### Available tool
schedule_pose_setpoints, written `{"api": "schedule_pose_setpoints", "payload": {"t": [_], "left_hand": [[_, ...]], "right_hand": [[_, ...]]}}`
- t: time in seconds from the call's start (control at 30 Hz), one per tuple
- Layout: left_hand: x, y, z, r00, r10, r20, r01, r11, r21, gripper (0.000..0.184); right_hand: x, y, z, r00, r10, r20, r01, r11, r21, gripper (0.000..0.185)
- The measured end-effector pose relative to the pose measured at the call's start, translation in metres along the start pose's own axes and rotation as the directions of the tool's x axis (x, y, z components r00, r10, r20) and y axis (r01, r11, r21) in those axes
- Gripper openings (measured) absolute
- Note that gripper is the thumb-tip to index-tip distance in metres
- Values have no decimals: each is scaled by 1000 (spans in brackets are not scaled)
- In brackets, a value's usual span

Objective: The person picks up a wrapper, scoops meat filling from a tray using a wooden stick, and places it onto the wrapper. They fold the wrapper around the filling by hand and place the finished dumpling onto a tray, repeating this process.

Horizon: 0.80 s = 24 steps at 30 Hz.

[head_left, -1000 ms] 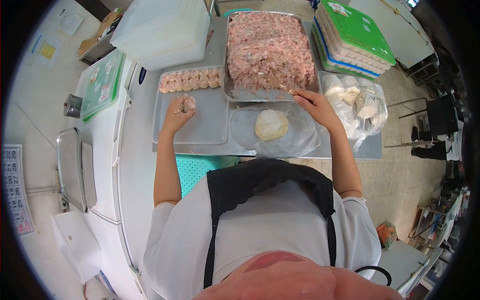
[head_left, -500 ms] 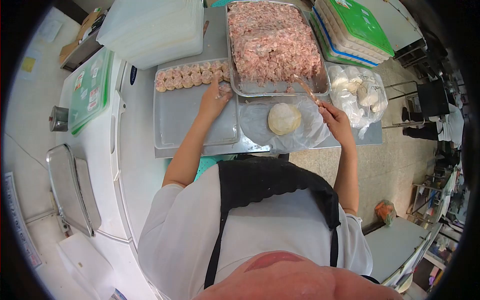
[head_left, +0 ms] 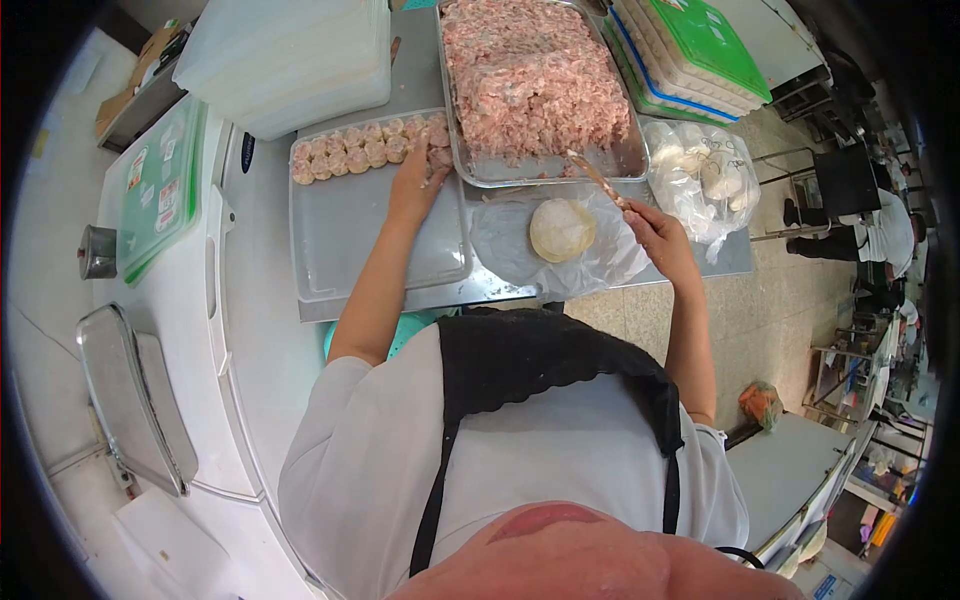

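My left hand (head_left: 412, 188) is at the right end of the dumpling rows, its fingers around a meat-filled dumpling (head_left: 439, 158). Other open-topped dumplings (head_left: 345, 155) stand in rows along the far side of a translucent plastic tray (head_left: 375, 245). In my right hand (head_left: 660, 240) is a narrow wooden spatula (head_left: 597, 180), its tip smeared and pointing at the near edge of the meat pan. Minced meat filling (head_left: 535, 80) is heaped in that metal pan (head_left: 545, 183). Between my hands, a stack of round dumpling wrappers (head_left: 562, 230) lies on a plastic sheet (head_left: 615, 250).
Stacked plastic trays (head_left: 285, 65) stand at the back left, and filled boxes with a green lid (head_left: 705, 45) at the back right. A knotted plastic bag (head_left: 705, 180) sits at the table's right end. Another person (head_left: 880, 235) is farther off to the right.
My left hand has moved up toward the row's end, bringing the dumpling in among the others. My right hand still grips the spatula. The whole view has shifted slightly.
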<state>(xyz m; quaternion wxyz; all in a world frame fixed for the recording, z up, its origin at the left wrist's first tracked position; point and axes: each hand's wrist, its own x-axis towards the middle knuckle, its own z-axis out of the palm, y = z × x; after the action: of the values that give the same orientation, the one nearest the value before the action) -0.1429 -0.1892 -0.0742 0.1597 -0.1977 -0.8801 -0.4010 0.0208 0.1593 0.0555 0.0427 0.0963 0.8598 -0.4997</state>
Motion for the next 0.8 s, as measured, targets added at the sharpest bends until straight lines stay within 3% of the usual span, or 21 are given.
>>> {"api": "schedule_pose_setpoints", "payload": {"t": [0.03, 0.1, 0.23, 0.3, 0.43, 0.5, 0.53, 0.6, 0.73, 0.8], "left_hand": [[-1, -3, -3, 1000, 5, -1, -5, 1000, -1, 67], [-7, -5, -10, 989, -134, 58, 136, 990, -41, 68], [-11, 3, -23, 988, -145, 57, 147, 988, -45, 67], [-10, 11, -29, 974, -163, 159, 170, 985, -30, 67], [-20, 4, -2, 960, -273, 68, 274, 962, -2, 68], [-24, 11, 2, 960, -273, 57, 267, 959, 92, 69], [-24, 14, 2, 961, -270, 60, 264, 960, 96, 69], [-24, 23, 1, 976, -220, 4, 216, 963, 162, 70], [-19, 95, 0, 956, -281, -87, 293, 875, 384, 66], [-14, 144, 9, 972, -40, -232, 118, 936, 331, 52]], "right_hand": [[1, 0, -1, 1000, -2, -4, 2, 1000, 0, 35], [2, -1, -1, 997, -82, -16, 79, 989, -123, 36], [6, 5, -11, 987, -158, 3, 157, 981, -117, 38], [13, 11, -20, 981, -193, 31, 195, 975, -105, 39], [39, 11, -46, 985, -56, 165, 82, 984, -158, 35], [58, 5, -60, 933, -277, 228, 347, 858, -378, 33], [71, 4, -71, 934, -278, 225, 346, 860, -374, 33], [101, -1, -96, 849, -395, 350, 509, 439, -740, 33], [155, -14, -112, 814, -433, 388, 535, 298, -791, 28], [181, 7, -88, 687, -594, 418, 640, 222, -736, 22]]}}
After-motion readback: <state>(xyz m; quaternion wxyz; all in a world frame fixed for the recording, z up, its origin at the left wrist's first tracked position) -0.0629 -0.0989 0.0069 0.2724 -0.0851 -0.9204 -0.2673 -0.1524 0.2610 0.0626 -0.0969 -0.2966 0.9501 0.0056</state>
